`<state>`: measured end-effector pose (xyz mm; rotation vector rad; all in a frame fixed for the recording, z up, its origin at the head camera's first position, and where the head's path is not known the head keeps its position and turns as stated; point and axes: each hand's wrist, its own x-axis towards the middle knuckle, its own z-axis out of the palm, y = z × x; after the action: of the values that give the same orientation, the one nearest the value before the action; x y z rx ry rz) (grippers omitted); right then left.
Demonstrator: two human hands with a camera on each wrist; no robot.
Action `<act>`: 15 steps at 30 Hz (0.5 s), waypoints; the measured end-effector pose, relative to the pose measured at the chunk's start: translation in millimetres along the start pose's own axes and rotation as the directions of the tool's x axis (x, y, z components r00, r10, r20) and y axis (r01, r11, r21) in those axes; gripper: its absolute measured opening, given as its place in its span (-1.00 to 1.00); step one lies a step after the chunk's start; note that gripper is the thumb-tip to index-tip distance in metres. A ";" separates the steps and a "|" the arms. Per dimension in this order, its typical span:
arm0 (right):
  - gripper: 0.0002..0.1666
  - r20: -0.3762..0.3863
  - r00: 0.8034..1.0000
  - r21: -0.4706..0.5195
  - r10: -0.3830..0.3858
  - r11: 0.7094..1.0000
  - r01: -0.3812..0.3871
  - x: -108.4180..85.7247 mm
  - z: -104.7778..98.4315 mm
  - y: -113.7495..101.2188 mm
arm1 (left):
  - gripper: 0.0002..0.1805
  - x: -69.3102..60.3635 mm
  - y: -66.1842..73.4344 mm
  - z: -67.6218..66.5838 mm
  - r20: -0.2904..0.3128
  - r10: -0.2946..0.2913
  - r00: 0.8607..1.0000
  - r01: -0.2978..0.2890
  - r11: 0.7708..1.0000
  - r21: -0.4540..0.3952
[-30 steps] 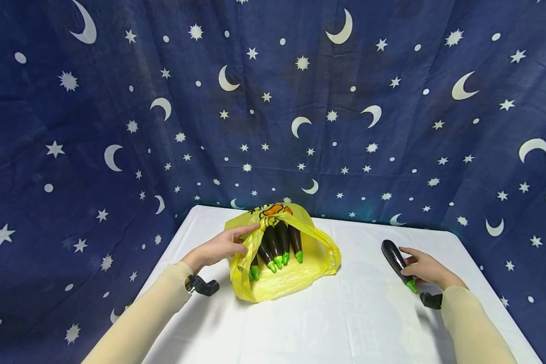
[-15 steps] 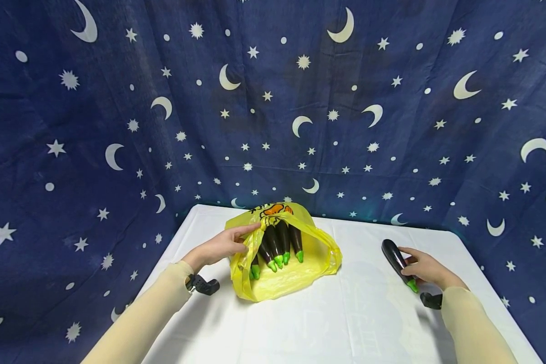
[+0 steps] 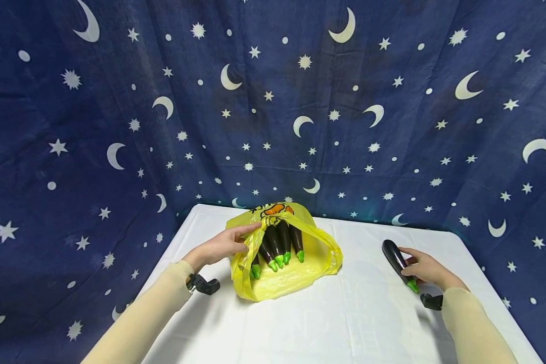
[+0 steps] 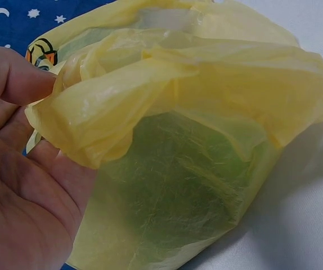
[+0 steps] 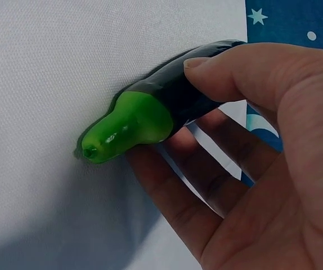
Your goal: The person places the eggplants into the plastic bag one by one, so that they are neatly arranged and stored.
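Note:
A yellow plastic bag (image 3: 277,287) lies on its side on the white-covered table, its mouth facing the person. Several dark eggplants (image 3: 274,243) with green stem ends show inside it. My left hand (image 3: 217,247) holds the left edge of the bag's mouth. In the left wrist view, thumb and fingers pinch the crumpled plastic (image 4: 116,107). Off to the right, my right hand (image 3: 426,269) grips a single eggplant (image 3: 394,259), green end toward the person. The right wrist view has the thumb over its dark body and fingers beneath its green cap (image 5: 130,124). That eggplant lies on or just above the cloth.
White cloth (image 3: 346,323) covers the table. A dark blue curtain (image 3: 273,126) with moons and stars hangs behind and at both sides. Black wrist-camera mounts (image 3: 203,285) jut out below each wrist. Cloth separates the bag from the eggplant in hand.

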<state>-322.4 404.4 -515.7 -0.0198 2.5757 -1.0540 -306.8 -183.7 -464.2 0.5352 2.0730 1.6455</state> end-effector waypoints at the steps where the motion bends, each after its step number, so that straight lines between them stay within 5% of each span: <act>1: 0.00 -0.002 1.000 0.001 0.000 1.000 0.000 0.1 0.1 0.7 | -0.10 -0.3 0.1 0.1 -0.001 0.000 1.000 0.000 1.000 0.003; 15: 0.01 -0.018 0.999 0.038 -0.035 0.999 0.035 -2.8 5.4 -3.6 | -0.10 -0.8 0.0 0.4 0.004 0.001 1.000 -0.001 1.000 -0.011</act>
<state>-318.5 398.6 -515.9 -0.0467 2.5786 -1.1206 -306.0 -183.8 -464.2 0.5350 2.0599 1.6548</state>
